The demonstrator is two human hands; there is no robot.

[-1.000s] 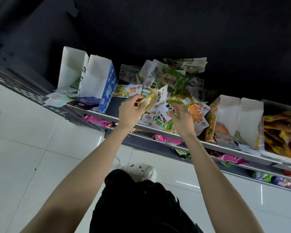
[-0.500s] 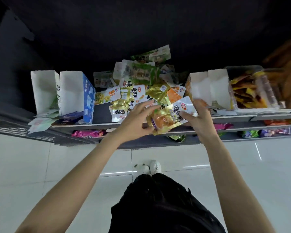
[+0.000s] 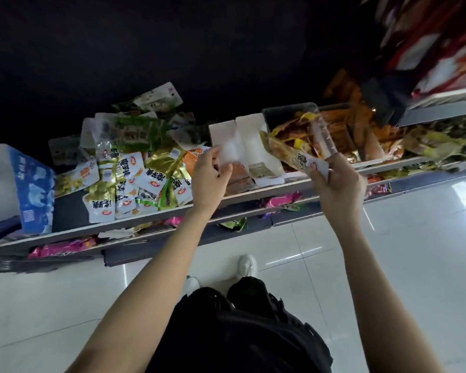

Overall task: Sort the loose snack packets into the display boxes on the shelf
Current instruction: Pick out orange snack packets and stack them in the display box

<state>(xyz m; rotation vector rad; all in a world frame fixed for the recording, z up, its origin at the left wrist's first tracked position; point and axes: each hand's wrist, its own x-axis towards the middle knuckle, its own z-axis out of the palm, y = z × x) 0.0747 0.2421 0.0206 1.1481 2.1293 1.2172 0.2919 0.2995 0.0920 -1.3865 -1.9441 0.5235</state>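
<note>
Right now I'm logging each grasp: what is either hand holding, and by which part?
The right hand pinches a brown-and-white snack packet by its white end. The left hand appears to hold nothing.

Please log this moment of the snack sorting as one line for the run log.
right hand: holds orange-yellow packet | left hand: curled, seemingly empty, near white display boxes | loose pile: unsorted on shelf

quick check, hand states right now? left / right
Left hand: fingers loosely curled, holding nothing visible, in front of the white display box.
Right hand: gripping a snack packet.
</note>
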